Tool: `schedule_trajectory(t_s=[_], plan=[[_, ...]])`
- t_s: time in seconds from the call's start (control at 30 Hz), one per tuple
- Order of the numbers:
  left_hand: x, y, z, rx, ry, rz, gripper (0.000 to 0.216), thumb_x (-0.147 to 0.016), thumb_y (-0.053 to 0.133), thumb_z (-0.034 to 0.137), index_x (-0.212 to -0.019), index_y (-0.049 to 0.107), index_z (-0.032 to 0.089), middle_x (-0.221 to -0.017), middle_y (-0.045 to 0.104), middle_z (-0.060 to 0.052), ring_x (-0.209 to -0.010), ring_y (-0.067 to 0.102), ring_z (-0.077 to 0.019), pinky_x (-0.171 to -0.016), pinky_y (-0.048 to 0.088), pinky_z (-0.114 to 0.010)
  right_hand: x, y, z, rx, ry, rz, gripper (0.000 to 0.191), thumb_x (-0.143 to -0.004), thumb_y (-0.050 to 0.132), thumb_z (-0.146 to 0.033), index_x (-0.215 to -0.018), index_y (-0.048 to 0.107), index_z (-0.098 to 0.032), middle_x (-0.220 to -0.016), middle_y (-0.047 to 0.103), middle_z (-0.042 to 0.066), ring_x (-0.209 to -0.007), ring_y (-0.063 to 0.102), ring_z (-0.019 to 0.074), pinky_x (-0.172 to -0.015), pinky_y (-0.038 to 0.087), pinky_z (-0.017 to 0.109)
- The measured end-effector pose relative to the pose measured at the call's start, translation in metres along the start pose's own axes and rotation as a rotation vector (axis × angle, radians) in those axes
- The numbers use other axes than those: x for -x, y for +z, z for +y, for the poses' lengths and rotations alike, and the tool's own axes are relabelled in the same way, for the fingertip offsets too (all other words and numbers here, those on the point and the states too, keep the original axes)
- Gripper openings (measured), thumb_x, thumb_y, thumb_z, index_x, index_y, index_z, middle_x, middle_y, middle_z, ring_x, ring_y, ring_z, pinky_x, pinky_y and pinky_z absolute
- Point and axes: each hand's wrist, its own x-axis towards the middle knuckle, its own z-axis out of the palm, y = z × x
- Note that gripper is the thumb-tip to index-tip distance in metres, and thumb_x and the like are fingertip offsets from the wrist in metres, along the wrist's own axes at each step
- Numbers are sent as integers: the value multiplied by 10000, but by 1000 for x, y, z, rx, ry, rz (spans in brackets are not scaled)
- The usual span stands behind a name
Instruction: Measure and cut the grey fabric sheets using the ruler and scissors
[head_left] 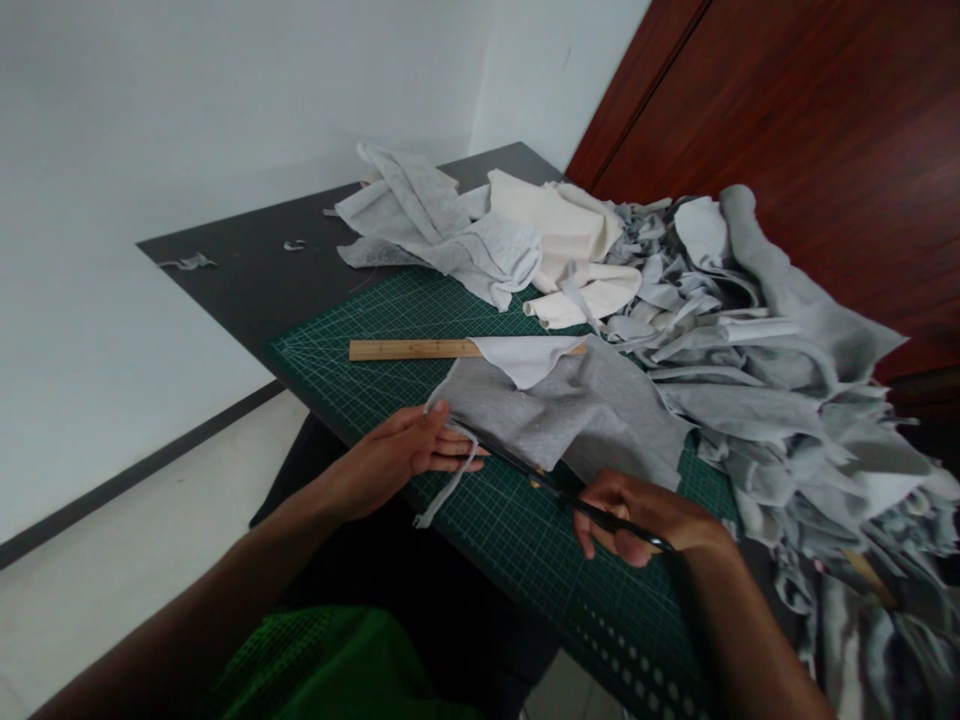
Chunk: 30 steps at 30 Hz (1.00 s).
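Note:
My right hand is closed around the handles of black scissors. Their blades run left along the near edge of a grey fabric piece and reach close to my left fingers. At that fabric's left corner, my left hand pinches the edge, thumb on top and fingers beneath. A thin cut strip of fabric hangs over those fingers toward the table edge. Across the far side of the grey piece lies a wooden ruler, partly covered by a white fold of cloth.
A green cutting mat lies on the dark table. Grey and cream fabric pieces sit at the back. A large heap of grey scraps covers the right side. A white wall and a reddish wooden door stand behind.

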Motion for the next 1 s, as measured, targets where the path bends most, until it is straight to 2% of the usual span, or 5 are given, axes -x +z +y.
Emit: schedule_trajectory(t_s=[0.1, 0.4, 0.87, 1.0], plan=[[-1, -2, -3, -7, 7, -11, 395, -952, 763, 484, -880, 658, 110, -910, 791, -146, -958, 800, -330, -1082, 568, -604, 0, 1, -2, -29, 28, -13, 679, -842, 615, -773, -859, 770, -112, -522, 545, -20, -432, 418, 81, -400, 301, 180], [0, -2, -2, -43, 14, -21, 447, -890, 825, 523, -876, 647, 114, -961, 800, -157, -983, 798, -337, -1072, 578, -579, -1, 2, -1, -22, 22, 11, 555, -817, 691, -674, -832, 776, -126, -540, 563, -14, -469, 442, 90, -415, 313, 178], [0, -7, -5, -83, -10, -23, 449, -933, 764, 556, -929, 646, 122, -1018, 800, -172, -1012, 797, -343, -1092, 559, -583, 0, 3, -3, -29, 11, 18, 630, -798, 707, -760, -839, 761, -134, -573, 587, -5, -500, 476, 97, -438, 351, 186], [1, -5, -3, -88, -6, -32, 439, -938, 760, 551, -925, 654, 125, -1020, 800, -162, -1001, 799, -333, -1100, 553, -577, 0, 4, -5, -48, 18, 21, 601, -810, 714, -733, -830, 754, -134, -528, 558, -24, -467, 471, 95, -403, 323, 176]])
